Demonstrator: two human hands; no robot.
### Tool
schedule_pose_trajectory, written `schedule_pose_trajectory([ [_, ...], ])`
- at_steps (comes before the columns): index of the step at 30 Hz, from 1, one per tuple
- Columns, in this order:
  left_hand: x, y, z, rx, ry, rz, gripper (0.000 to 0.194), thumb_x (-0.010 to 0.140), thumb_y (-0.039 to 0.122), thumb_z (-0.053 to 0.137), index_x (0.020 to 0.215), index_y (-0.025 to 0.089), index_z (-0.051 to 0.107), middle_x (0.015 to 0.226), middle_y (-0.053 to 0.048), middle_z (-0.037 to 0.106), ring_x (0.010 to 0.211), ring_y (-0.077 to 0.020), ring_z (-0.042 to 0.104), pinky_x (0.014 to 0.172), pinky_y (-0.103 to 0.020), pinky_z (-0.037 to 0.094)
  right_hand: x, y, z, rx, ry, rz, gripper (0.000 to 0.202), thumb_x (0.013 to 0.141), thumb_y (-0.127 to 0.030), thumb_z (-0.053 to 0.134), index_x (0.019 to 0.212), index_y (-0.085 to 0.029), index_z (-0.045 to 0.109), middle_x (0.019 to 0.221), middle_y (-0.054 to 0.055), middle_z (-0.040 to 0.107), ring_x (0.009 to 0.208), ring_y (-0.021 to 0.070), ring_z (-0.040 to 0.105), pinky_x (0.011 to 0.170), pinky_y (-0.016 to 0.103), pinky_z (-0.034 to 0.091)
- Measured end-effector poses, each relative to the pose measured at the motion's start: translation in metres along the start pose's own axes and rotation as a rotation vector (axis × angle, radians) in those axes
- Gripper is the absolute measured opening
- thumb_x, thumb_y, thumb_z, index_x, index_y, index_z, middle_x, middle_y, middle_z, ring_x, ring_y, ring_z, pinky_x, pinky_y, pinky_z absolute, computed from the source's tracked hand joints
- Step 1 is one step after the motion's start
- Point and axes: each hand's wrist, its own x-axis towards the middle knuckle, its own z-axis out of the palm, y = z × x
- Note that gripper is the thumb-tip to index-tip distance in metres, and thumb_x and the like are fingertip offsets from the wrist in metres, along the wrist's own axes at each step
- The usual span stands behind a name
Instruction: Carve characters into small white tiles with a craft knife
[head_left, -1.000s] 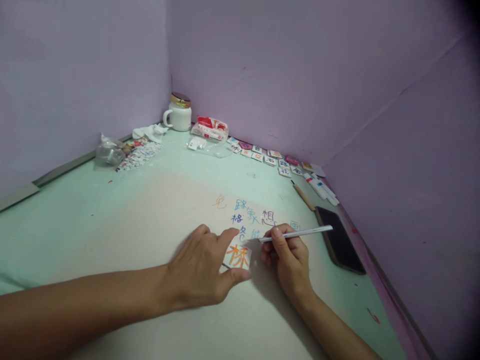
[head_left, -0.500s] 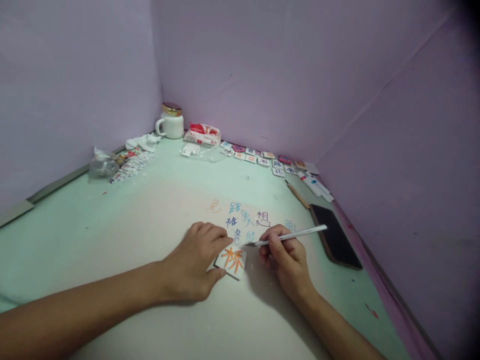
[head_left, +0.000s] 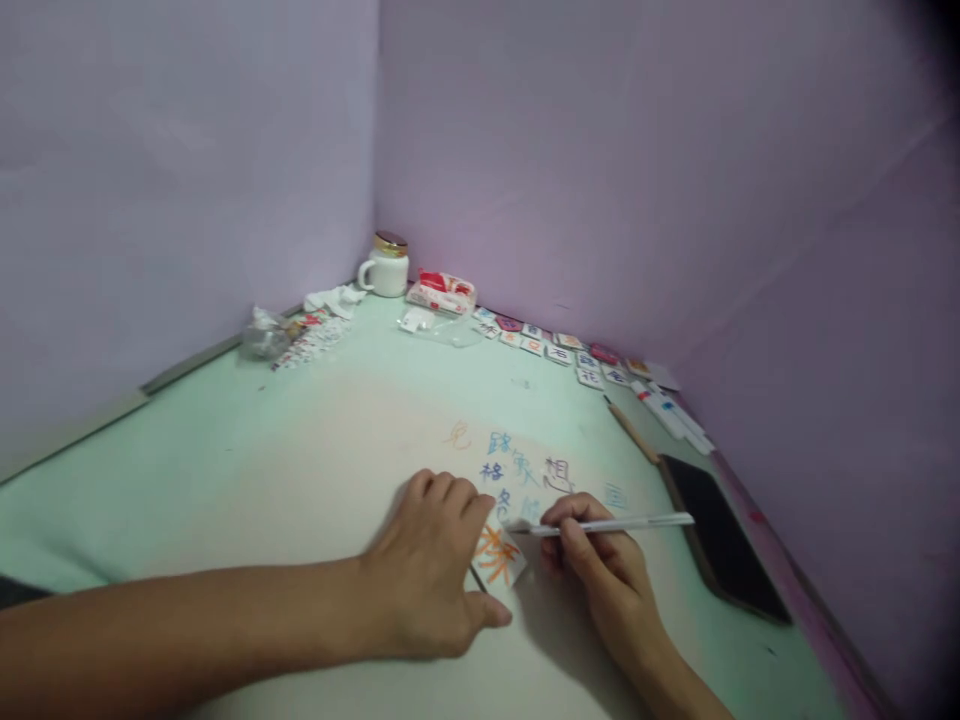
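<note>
Lilac walls (head_left: 540, 150) border a mint tabletop (head_left: 187, 450) where right fingers (head_left: 583, 550) grip a pencil (head_left: 654, 522), left fingers (head_left: 478, 515) spread around a tile (head_left: 501, 562).

Plain lilac walls (head_left: 187, 170) rise behind a mint-green tabletop (head_left: 97, 495), two of them meeting in an upright corner left of centre. The tabletop fades to a whitish tone toward the middle, and a narrow grey strip (head_left: 191, 366) runs along its far left edge. The light is dim and soft (the top right corner falls to black).
</note>
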Motion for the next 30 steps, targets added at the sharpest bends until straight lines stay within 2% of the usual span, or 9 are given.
schedule_pose_trajectory([
  [5, 0.0, 0.001, -0.004, -0.014, -0.014, -0.042, 0.047, 0.068, 0.04, 0.072, 0.107, 0.018, 0.058, 0.102, -0.008, 0.055, 0.097, -0.0281, 0.046, 0.091, -0.048, 0.035, -0.001, 0.004, 0.001, -0.079, 0.017, -0.009, 0.028, 0.086, -0.045, 0.056, 0.077, -0.019, 0.057, 0.055, -0.002, 0.051, 0.05, 0.0119, 0.044, 0.048, 0.024, 0.031],
  [9, -0.002, -0.001, -0.007, -0.066, -0.056, -0.008, 0.042, 0.069, 0.03, 0.067, 0.109, 0.019, 0.058, 0.104, -0.008, 0.053, 0.099, -0.0272, 0.045, 0.093, -0.047, 0.034, 0.002, 0.009, 0.001, -0.134, -0.027, -0.021, 0.027, 0.088, -0.044, 0.053, 0.078, -0.019, 0.056, 0.056, -0.003, 0.052, 0.05, 0.0124, 0.046, 0.049, 0.024, 0.034],
  [12, -0.001, -0.001, -0.007, -0.08, -0.05, 0.009, 0.043, 0.067, 0.026, 0.066, 0.109, 0.019, 0.058, 0.104, -0.008, 0.053, 0.099, -0.0269, 0.045, 0.094, -0.046, 0.034, 0.003, 0.011, 0.003, -0.17, 0.003, -0.064, 0.026, 0.089, -0.043, 0.052, 0.076, -0.02, 0.055, 0.055, -0.003, 0.052, 0.05, 0.0127, 0.047, 0.049, 0.024, 0.036],
  [19, 0.0, -0.001, -0.003, -0.081, -0.029, 0.009, 0.043, 0.068, 0.033, 0.071, 0.107, 0.02, 0.058, 0.101, -0.007, 0.054, 0.098, -0.0268, 0.045, 0.093, -0.047, 0.034, 0.005, 0.008, 0.008, -0.285, -0.068, -0.147, 0.03, 0.092, -0.04, 0.046, 0.07, -0.02, 0.053, 0.057, -0.003, 0.05, 0.05, 0.0121, 0.047, 0.048, 0.024, 0.035],
  [30, 0.001, -0.003, 0.0, -0.069, -0.026, 0.047, 0.039, 0.069, 0.028, 0.069, 0.105, 0.02, 0.057, 0.1, -0.007, 0.053, 0.096, -0.0264, 0.045, 0.089, -0.047, 0.034, 0.002, 0.013, 0.003, -0.416, -0.171, -0.192, 0.019, 0.095, -0.033, 0.041, 0.082, -0.022, 0.05, 0.059, -0.004, 0.048, 0.05, 0.013, 0.045, 0.048, 0.026, 0.034],
])
